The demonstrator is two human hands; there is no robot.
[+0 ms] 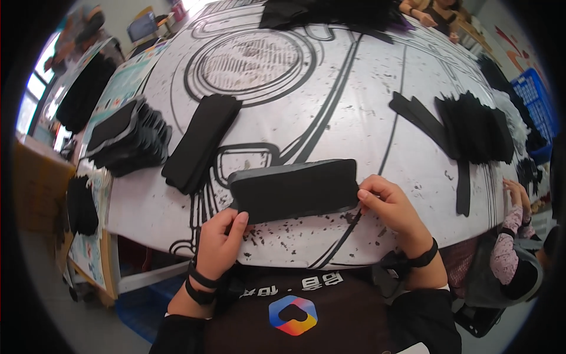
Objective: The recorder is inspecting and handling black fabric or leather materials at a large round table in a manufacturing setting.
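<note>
I hold a flat stack of black fabric pieces (295, 189) by both ends, lying crosswise on the white printed table cover (365, 118). My left hand (221, 242) pinches its left end with the thumb on top. My right hand (386, 203) grips its right end, fingers curled over the edge. Both wrists carry black bands.
Another black fabric stack (201, 141) lies beyond, and a fanned pile (127, 138) sits at the table's left edge. More black pieces (474, 127) lie right, with a strip (463, 186) beside them. Another person's hand (514, 192) reaches in at right. A blue crate (536, 103) stands far right.
</note>
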